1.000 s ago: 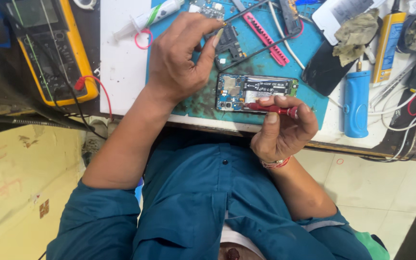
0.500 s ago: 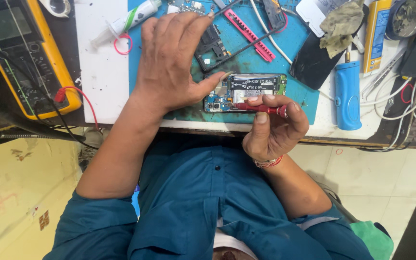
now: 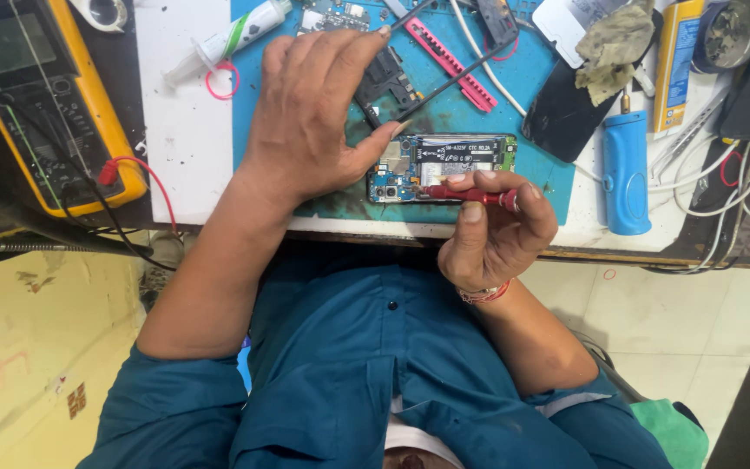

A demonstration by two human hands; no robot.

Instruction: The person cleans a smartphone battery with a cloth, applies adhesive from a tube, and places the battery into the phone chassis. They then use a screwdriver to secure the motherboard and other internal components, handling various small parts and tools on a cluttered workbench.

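Phone with its back cover off lies flat on the blue mat, its circuit boards showing, just past the near edge of the table. Across its near side runs a red screwdriver, pinched in the right hand: thumb under the handle, fingertips curled over it, so the grip is closed tight on the tool, with its tip toward the phone's camera end. To the left of that grip, the left hand lies palm down on the mat, fingers spread and holding nothing, the thumb tip touching the phone's far left corner.

Beyond the left hand's fingers lie black tweezers and a pink plastic strip. Further left of that hand sit a syringe tube and a yellow multimeter with a red lead. To the right of the screwdriver grip stands a blue handle, with a tangle of white cables beyond it.
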